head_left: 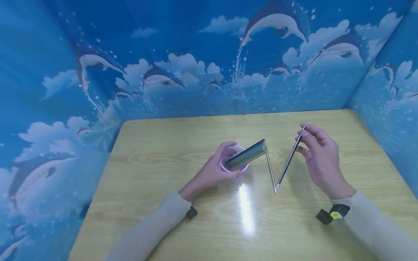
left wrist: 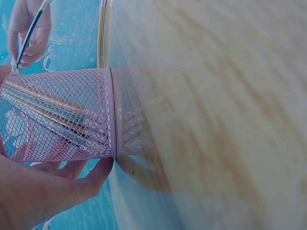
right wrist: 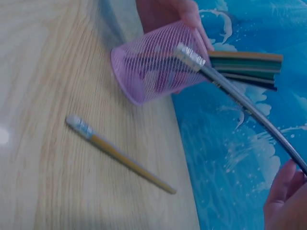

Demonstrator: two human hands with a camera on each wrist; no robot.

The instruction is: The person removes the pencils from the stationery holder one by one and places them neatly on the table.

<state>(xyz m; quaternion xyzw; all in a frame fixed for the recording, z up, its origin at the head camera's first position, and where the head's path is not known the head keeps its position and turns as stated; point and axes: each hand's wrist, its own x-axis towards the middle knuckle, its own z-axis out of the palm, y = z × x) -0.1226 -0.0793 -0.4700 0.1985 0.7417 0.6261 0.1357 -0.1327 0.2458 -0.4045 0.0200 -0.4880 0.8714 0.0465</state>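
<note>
My left hand (head_left: pixel 218 165) grips a pink-purple mesh pencil cup (right wrist: pixel 144 72), with fingers and thumb round its sides. Several pencils (head_left: pixel 246 156), with dark, teal and yellow barrels, stand leaning in the cup and stick out past its rim. My right hand (head_left: pixel 321 159) pinches one dark pencil (head_left: pixel 290 159) near one end, its eraser end pointing down toward the near side. On the table, right of the cup, lies a yellow pencil (right wrist: pixel 129 163) with a metal band and a pale eraser. In the head view the dark pencil's eraser end overlaps the yellow pencil's eraser end.
The wood-grain table (head_left: pixel 156 159) carries everything, with a bright light reflection (head_left: pixel 245 210) in front of the cup. Blue dolphin-print sheeting (head_left: pixel 196 65) walls off the back and both sides. Both wrists wear small black devices (head_left: pixel 339 211) at the sleeve cuffs.
</note>
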